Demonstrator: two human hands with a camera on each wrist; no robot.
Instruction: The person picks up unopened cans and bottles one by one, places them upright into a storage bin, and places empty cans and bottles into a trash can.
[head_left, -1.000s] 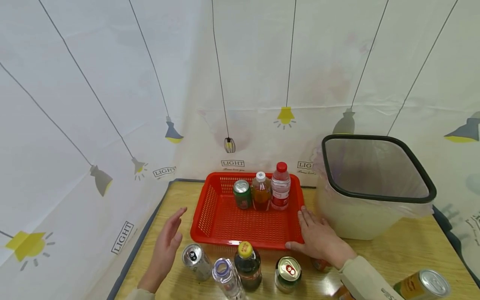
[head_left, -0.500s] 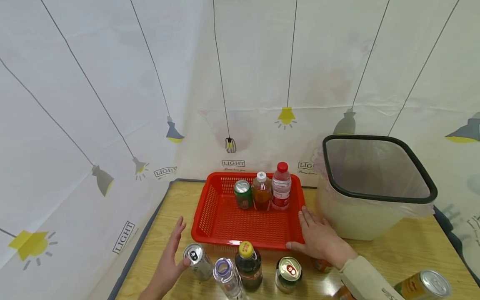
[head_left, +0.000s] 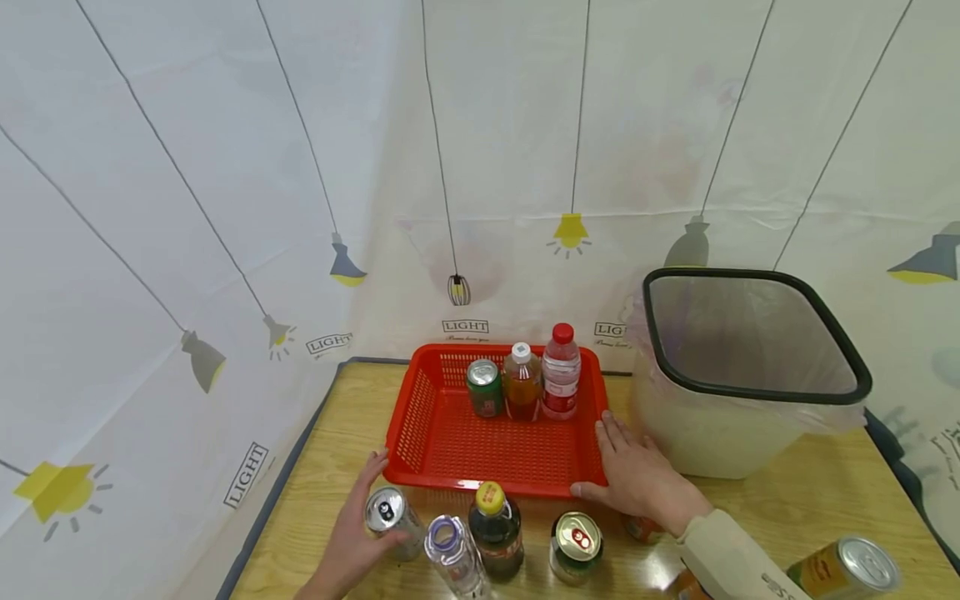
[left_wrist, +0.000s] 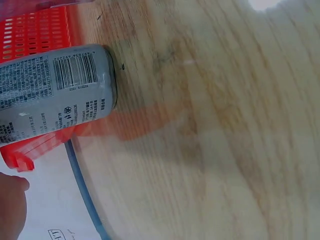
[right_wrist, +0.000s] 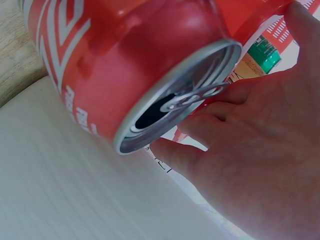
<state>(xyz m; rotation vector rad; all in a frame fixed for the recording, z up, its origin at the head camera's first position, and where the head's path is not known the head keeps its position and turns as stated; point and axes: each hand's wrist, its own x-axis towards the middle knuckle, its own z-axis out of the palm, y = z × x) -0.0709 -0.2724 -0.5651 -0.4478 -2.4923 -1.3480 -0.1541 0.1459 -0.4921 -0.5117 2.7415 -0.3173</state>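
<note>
My left hand [head_left: 352,537] is spread around a silver can [head_left: 393,518], thumb on its near side and fingers on its left. In the left wrist view a fingertip [left_wrist: 12,202] shows apart from the can's printed side [left_wrist: 55,92]. My right hand [head_left: 637,471] lies with extended fingers on the right rim of the red plastic basket [head_left: 480,483]. Inside the basket stand a green can [head_left: 485,390], a white-capped bottle of amber drink [head_left: 522,387] and a red-capped bottle [head_left: 562,379]. A red can [right_wrist: 150,65], its mouth opened, stands under my right wrist.
Along the basket's front stand a clear bottle [head_left: 453,554], a yellow-capped cola bottle [head_left: 497,537] and a green can with a gold top [head_left: 576,547]. A lined bin [head_left: 720,437] with a black rim stands right. A yellow-orange can [head_left: 847,567] lies near the front right.
My left hand first lowers and then moves right, from beside the silver can to around it. The right hand stays on the basket rim.
</note>
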